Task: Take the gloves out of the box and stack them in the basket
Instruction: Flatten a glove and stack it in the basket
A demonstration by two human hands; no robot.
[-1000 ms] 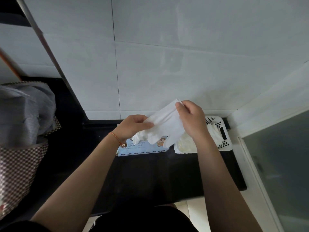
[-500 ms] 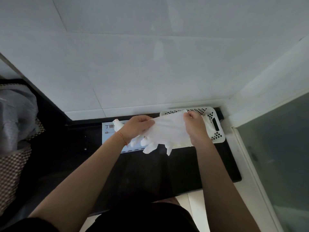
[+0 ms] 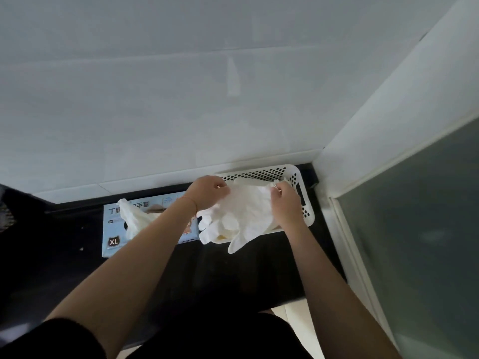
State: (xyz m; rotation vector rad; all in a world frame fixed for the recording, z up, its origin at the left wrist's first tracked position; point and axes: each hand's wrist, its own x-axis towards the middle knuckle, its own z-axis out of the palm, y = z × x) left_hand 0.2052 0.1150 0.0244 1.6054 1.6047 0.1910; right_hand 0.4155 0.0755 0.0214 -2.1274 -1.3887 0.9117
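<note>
**Glove spread over the basket, both hands at its cuff end**

At the bottom of the frame the person's dark sleeves and bare forearms run up toward the middle, over a black table. There, right of centre, the left hand and the right hand each pinch an edge of one white glove, so both grips are narrow and holding that glove. It hangs spread between them, its cuff end up by the hands and its limp fingers drooping past the near rim of the white perforated basket. More pale gloves seem to lie in the basket beneath it, though the held one hides most of them.

The glove looks thin, very light and floppy; I judge it will crease, cling and fold on itself, so it is best held at two corners of the cuff, as now, and laid down flat, not dropped. The dangling fingers could snag on the basket's rim or end up outside it.

Left of centre lies the pale blue glove box, marked XL, with the next glove sticking up from its opening; the left forearm crosses over the box. Beyond box and basket stands a white tiled wall, and a frosted glass panel fills the right side. Nothing stands between the hands and the basket.
</note>
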